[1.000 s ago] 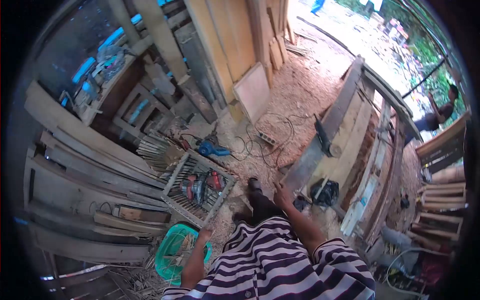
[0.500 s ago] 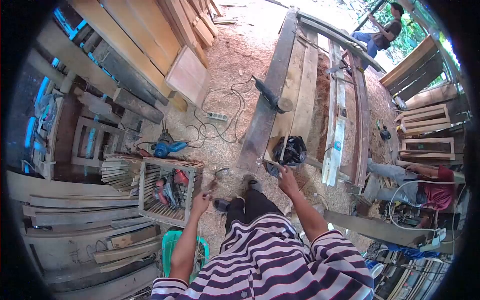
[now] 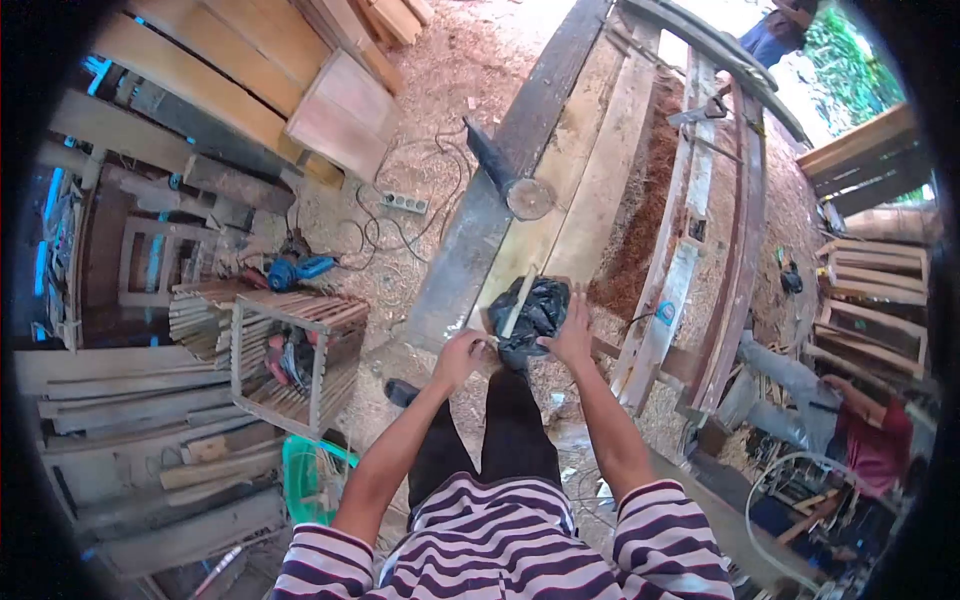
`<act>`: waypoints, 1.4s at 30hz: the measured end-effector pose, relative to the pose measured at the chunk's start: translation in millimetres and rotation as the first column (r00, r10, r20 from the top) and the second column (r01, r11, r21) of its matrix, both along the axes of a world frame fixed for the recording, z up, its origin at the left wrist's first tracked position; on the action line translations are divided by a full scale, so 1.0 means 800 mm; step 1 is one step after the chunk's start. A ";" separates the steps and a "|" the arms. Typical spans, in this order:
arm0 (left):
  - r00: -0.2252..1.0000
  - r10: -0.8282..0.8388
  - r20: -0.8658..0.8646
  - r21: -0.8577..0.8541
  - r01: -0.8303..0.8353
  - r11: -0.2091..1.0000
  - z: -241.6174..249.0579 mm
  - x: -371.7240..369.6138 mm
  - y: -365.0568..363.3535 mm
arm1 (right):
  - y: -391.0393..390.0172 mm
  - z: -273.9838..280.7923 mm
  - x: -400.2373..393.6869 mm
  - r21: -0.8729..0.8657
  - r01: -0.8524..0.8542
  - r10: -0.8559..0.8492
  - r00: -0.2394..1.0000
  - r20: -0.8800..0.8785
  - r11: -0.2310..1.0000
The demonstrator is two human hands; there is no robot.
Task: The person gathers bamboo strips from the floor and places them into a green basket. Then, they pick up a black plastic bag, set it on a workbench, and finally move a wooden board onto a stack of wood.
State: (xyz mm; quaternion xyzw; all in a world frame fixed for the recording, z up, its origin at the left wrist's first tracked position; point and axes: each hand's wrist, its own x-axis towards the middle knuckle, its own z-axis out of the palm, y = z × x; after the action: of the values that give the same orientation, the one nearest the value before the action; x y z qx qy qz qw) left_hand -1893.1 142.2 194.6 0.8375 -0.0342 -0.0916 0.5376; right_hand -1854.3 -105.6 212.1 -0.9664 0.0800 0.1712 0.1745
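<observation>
A black plastic bag (image 3: 545,305) sits on the near end of the plank bench (image 3: 440,295), and a pale wooden stick (image 3: 519,302) slants out of it. My right hand (image 3: 572,335) grips the bag's right side, thumb on the near edge. Just left of the bag, my left hand (image 3: 460,362) has its fingers curled together; something small and pale shows at the fingertips, too small to name. Farther up the bench lies a dark tool with a round wooden end (image 3: 530,199).
A slatted crate (image 3: 300,365) holding red tools stands to the left, near a blue power tool (image 3: 290,272). Cords run from a power strip (image 3: 404,202). A handsaw (image 3: 700,110) rests on beams at right. A person in red (image 3: 870,440) crouches at far right.
I have come closer to the bench. Both hands have moved in to the bag; my right hand now holds its side, and my left hand has risen from beside the crate.
</observation>
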 end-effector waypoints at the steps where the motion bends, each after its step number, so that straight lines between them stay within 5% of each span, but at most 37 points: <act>1: 1.000 -0.022 0.007 0.055 0.022 0.998 -0.013 0.009 -0.023 | -0.012 -0.017 0.006 0.097 -0.047 0.047 0.999 0.004 0.994; 3: 0.999 -0.052 -0.012 0.117 0.053 0.992 -0.041 0.023 -0.065 | -0.026 -0.052 0.012 0.202 -0.147 0.142 0.989 0.040 0.968; 5: 0.993 0.110 -0.042 0.307 -0.092 0.947 -0.066 0.025 -0.099 | -0.027 -0.074 0.005 0.250 -0.261 0.240 0.964 0.113 0.932; 8: 0.955 0.182 -0.233 0.522 -0.035 0.852 -0.058 0.034 -0.127 | -0.020 -0.070 0.009 0.308 -0.188 0.219 0.973 -0.069 0.933; 12: 0.983 0.042 -0.177 0.669 0.089 0.738 -0.096 0.039 -0.128 | -0.026 -0.111 0.021 0.198 -0.312 0.278 0.943 0.183 0.929; 16: 0.965 0.234 -0.122 0.568 -0.125 0.813 -0.082 0.035 -0.114 | -0.042 -0.113 0.039 0.240 -0.349 0.340 0.937 0.077 0.906; 20: 0.910 0.412 0.049 0.450 -0.388 0.804 -0.064 0.025 -0.061 | -0.051 -0.096 0.061 0.246 -0.520 0.445 0.843 0.301 0.818; 24: 0.893 0.434 0.120 0.601 -0.413 0.684 -0.093 0.014 0.001 | -0.048 -0.094 0.083 0.266 -0.380 0.283 0.897 0.341 0.886; 27: 0.922 0.386 -0.034 0.755 -0.229 0.614 -0.107 0.011 0.012 | -0.042 -0.086 0.077 0.348 -0.267 0.140 0.926 0.349 0.899; 30: 0.919 0.363 0.155 0.636 -0.374 0.675 -0.063 0.021 -0.017 | -0.045 -0.095 0.070 0.392 -0.314 0.163 0.913 0.374 0.864; 32: 0.979 0.104 0.176 0.524 -0.183 0.832 -0.055 0.032 -0.048 | -0.048 -0.106 0.066 0.370 -0.409 0.249 0.878 0.409 0.834; 33: 0.979 0.103 0.177 0.524 -0.183 0.832 -0.050 0.036 -0.066 | -0.051 -0.108 0.063 0.462 -0.406 0.251 0.899 0.360 0.788; 35: 0.936 -0.169 0.310 0.505 -0.011 0.863 -0.045 0.045 -0.095 | -0.057 -0.127 0.063 0.562 -0.436 0.275 0.895 0.350 0.703; 40: 0.968 -0.200 0.151 0.436 0.116 0.893 -0.097 0.060 -0.115 | -0.078 -0.097 0.071 0.616 -0.369 0.304 0.929 0.212 0.696; 42: 0.999 0.000 -0.043 0.204 0.009 0.979 -0.085 0.066 -0.118 | -0.090 -0.080 0.064 0.450 -0.500 0.437 0.866 0.245 0.740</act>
State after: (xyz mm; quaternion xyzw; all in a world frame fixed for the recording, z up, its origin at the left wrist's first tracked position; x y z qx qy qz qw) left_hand -1840.5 48.0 126.5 0.8860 -0.0148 -0.1138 0.4493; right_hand -1803.1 -177.9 148.1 -0.8850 -0.2237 0.1643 0.3738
